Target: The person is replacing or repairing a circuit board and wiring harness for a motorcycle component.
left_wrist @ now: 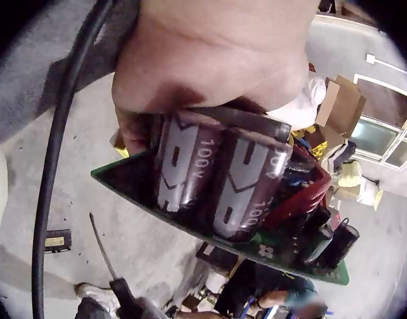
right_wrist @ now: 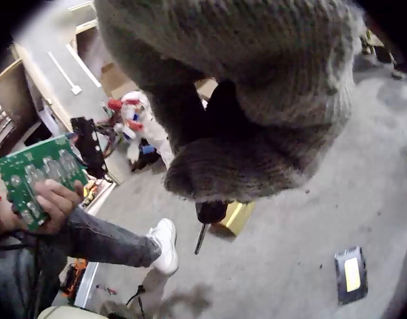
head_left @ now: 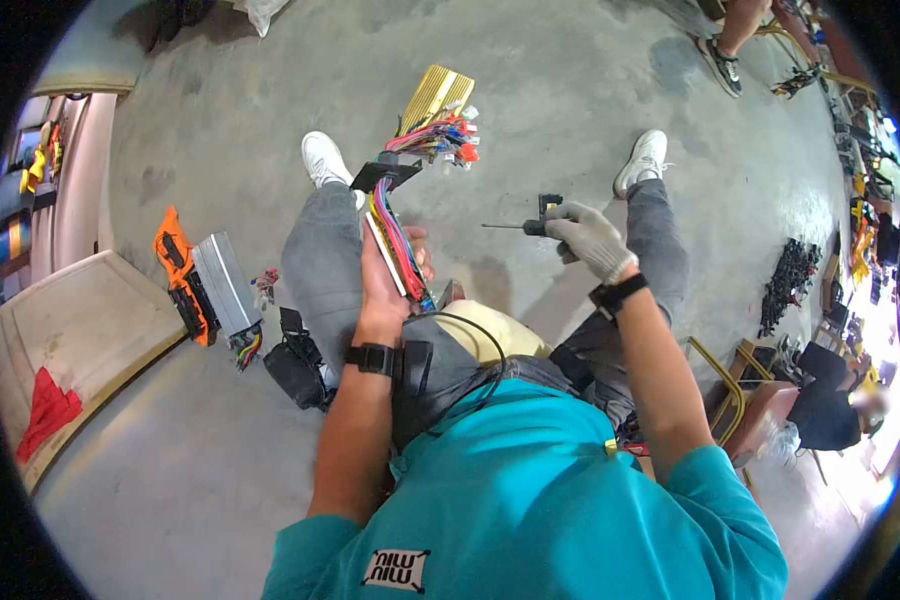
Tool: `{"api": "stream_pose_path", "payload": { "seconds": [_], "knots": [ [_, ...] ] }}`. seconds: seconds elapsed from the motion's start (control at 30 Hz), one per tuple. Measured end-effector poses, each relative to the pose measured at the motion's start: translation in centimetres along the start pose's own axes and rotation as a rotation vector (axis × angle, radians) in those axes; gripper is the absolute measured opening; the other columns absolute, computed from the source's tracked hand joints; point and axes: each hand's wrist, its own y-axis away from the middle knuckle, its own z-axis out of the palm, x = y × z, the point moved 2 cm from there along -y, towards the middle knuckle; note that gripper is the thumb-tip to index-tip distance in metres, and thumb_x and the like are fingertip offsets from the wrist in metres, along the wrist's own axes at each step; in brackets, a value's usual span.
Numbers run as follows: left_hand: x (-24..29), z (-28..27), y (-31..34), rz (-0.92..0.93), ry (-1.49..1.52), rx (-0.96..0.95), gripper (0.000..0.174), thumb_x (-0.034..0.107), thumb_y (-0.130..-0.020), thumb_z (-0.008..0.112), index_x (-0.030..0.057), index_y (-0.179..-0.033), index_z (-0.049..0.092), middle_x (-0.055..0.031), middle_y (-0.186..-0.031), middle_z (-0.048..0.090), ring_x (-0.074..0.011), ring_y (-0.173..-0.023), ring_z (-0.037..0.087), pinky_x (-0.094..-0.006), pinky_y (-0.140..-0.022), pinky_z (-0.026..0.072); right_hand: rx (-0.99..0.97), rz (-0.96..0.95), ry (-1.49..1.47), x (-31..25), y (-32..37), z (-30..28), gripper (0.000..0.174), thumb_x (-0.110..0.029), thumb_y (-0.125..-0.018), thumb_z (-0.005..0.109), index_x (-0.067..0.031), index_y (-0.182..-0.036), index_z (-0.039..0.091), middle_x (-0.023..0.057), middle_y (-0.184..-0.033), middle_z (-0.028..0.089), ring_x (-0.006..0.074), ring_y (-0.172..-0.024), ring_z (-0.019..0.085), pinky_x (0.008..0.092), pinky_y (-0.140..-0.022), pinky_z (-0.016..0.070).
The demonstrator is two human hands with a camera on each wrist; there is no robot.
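Observation:
A green circuit board (right_wrist: 47,169) is gripped in my bare left hand (head_left: 385,275), its back side showing in the right wrist view. Large capacitors (left_wrist: 247,183) marked 100V stand on its other face, against the left palm (left_wrist: 210,60). Coloured wires (head_left: 395,235) run from the board through a black plate (head_left: 386,175) to a bundle of connectors (head_left: 460,140). My gloved right hand (head_left: 592,240) holds a screwdriver (head_left: 532,228) by its dark handle, the shaft pointing left toward the board and apart from it. The glove (right_wrist: 257,100) hides much of the handle.
On the floor beyond the connectors lies a gold finned housing (head_left: 438,95). A silver housing (head_left: 227,283) and an orange-black item (head_left: 175,260) lie at left, near a tan panel (head_left: 100,310). A small black item (right_wrist: 351,274) lies ahead. Another person's leg (head_left: 738,30) shows at upper right.

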Motion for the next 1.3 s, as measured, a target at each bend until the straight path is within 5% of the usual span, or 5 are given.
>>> {"api": "stream_pose_path", "payload": {
  "seconds": [0.3, 0.47, 1.07, 1.23, 1.3],
  "knots": [
    [0.4, 0.5, 0.4, -0.037, 0.111, -0.058, 0.075, 0.065, -0.100, 0.035, -0.0051, -0.109, 0.061, -0.0105, -0.070, 0.056, -0.0245, -0.057, 0.055, -0.0380, -0.057, 0.0454, -0.123, 0.107, -0.060, 7.7, -13.6, 8.5, 0.032, -0.029, -0.085, 0.072, 0.0007, -0.097, 0.074, 0.0015, -0.066, 0.058, 0.0100, -0.058, 0.056, 0.0278, -0.052, 0.0469],
    [0.4, 1.4, 1.2, -0.019, 0.189, 0.039, 0.083, 0.073, -0.098, 0.033, -0.0043, -0.109, 0.063, -0.0099, -0.068, 0.059, -0.0240, -0.055, 0.059, -0.0354, -0.051, 0.0470, -0.086, -0.002, 0.161, 10.3, -19.3, 11.3, 0.057, -0.050, -0.084, 0.071, 0.0048, -0.101, 0.073, 0.0234, -0.088, 0.073, 0.0360, -0.084, 0.071, 0.0404, -0.079, 0.0533],
    [0.8, 2.0, 1.6, -0.092, 0.303, 0.102, 0.092, 0.074, -0.098, 0.029, -0.0110, -0.119, 0.059, -0.0087, -0.067, 0.056, -0.0223, -0.055, 0.057, -0.0339, -0.055, 0.0462, -0.117, 0.060, 0.187, 9.6, -23.7, 13.6, 0.049, -0.046, -0.082, 0.073, -0.0006, -0.101, 0.075, 0.0209, -0.090, 0.073, 0.0336, -0.090, 0.071, 0.0386, -0.081, 0.0526],
    [0.9, 1.9, 1.2, -0.076, 0.307, 0.051, 0.094, 0.075, -0.097, 0.029, -0.0115, -0.117, 0.060, -0.0107, -0.069, 0.058, -0.0243, -0.054, 0.059, -0.0361, -0.053, 0.0478, -0.168, 0.043, 0.046, 6.6, -19.9, 10.1, 0.050, -0.042, -0.084, 0.073, 0.0057, -0.101, 0.072, 0.0171, -0.076, 0.070, 0.0235, -0.068, 0.068, 0.0360, -0.068, 0.0527],
    [0.5, 1.3, 0.5, -0.062, 0.285, 0.000, 0.096, 0.076, -0.096, 0.029, -0.0117, -0.116, 0.061, -0.0132, -0.071, 0.060, -0.0250, -0.053, 0.060, -0.0358, -0.051, 0.0490, -0.086, 0.002, 0.027, 5.0, -17.2, 8.2, 0.046, -0.037, -0.087, 0.073, 0.0058, -0.103, 0.071, 0.0081, -0.069, 0.064, 0.0139, -0.061, 0.062, 0.0291, -0.060, 0.0503]
  ]
}}
